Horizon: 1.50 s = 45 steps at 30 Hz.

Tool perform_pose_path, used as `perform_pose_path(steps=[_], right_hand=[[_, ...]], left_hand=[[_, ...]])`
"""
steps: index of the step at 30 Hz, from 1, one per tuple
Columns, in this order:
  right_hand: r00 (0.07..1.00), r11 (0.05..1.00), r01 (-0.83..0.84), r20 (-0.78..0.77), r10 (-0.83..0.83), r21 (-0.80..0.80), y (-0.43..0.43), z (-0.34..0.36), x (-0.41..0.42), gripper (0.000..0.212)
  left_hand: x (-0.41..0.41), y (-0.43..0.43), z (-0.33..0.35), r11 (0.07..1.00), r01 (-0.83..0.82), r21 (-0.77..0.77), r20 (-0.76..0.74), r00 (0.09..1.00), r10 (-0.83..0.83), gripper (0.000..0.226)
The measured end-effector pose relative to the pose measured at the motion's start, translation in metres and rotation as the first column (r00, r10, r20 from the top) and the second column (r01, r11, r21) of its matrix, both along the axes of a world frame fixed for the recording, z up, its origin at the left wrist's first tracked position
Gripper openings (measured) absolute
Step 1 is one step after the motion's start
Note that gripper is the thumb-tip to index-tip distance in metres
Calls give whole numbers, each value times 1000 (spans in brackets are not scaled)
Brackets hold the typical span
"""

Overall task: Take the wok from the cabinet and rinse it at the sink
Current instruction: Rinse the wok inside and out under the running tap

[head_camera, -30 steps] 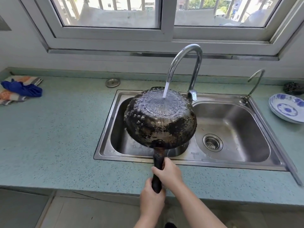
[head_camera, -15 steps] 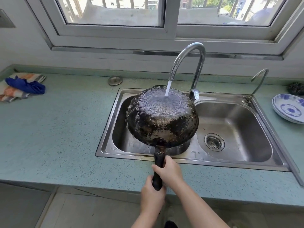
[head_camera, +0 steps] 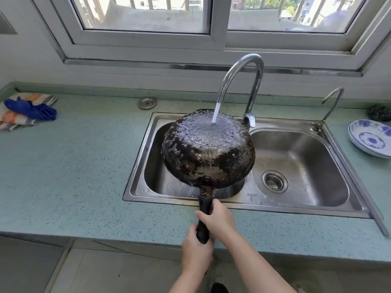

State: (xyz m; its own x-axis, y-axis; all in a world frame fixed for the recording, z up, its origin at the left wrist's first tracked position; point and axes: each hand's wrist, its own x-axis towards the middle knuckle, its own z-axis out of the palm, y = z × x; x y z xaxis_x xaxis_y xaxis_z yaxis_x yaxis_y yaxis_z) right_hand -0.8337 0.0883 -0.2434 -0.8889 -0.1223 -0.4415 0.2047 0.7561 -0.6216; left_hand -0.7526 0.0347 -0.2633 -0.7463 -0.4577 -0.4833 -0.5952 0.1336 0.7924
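Note:
A blackened, scorched wok (head_camera: 208,151) is held upside down over the left basin of the steel double sink (head_camera: 300,199). Water runs from the tall curved tap (head_camera: 251,66) onto the wok's flat bottom and spreads over it. Both hands grip the wok's black handle (head_camera: 204,216): my right hand (head_camera: 219,218) is closed around it nearer the wok, my left hand (head_camera: 196,252) is closed around its end, over the counter's front edge. The wok's inside is hidden.
The green speckled counter (head_camera: 74,166) carries a blue cloth on a striped towel (head_camera: 27,111) at far left, a metal sink plug (head_camera: 147,102) behind the sink, a small second tap (head_camera: 330,104), stacked blue-and-white plates (head_camera: 370,138) and a dark scourer (head_camera: 379,113) at right. Window behind.
The wok stays under the running water in both hands, almost unmoved. The view has shifted slightly.

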Motion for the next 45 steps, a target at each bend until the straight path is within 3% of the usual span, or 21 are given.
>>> perform_pose_path(steps=[45], right_hand=[[1000, 999, -7, 3, 7, 31, -2, -1, 1, 33]], left_hand=[[0, -3, -10, 999, 34, -16, -11, 999, -34, 13]])
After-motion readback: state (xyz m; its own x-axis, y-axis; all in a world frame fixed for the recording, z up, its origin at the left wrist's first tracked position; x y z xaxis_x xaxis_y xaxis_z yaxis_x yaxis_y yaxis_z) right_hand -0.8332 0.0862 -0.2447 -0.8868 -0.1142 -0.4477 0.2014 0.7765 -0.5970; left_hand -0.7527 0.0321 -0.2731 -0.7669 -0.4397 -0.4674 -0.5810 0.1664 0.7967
